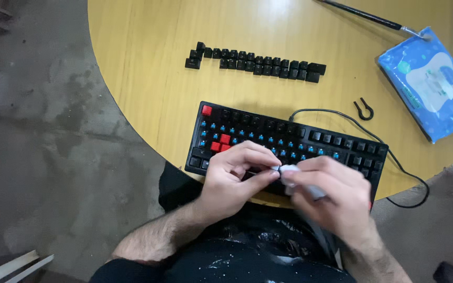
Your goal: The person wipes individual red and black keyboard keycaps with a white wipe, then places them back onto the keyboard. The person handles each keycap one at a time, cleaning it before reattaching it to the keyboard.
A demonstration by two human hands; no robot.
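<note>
A black keyboard (310, 140) lies at the near edge of a round yellow wooden table (148, 89); many caps are off, showing blue switches, and a few red caps remain at its left. My left hand (234, 181) pinches a small dark keycap over the keyboard's front edge. My right hand (331, 196) presses a white wipe (289, 172) against that keycap. Two rows of removed black keycaps (255, 63) lie farther back on the table.
A blue pack of wet wipes (431, 84) lies at the right. A black wire keycap puller (363, 110) rests beside it. The keyboard's cable (399, 167) loops off the table's right edge. A thin black rod (365, 15) lies at the back. Concrete floor is on the left.
</note>
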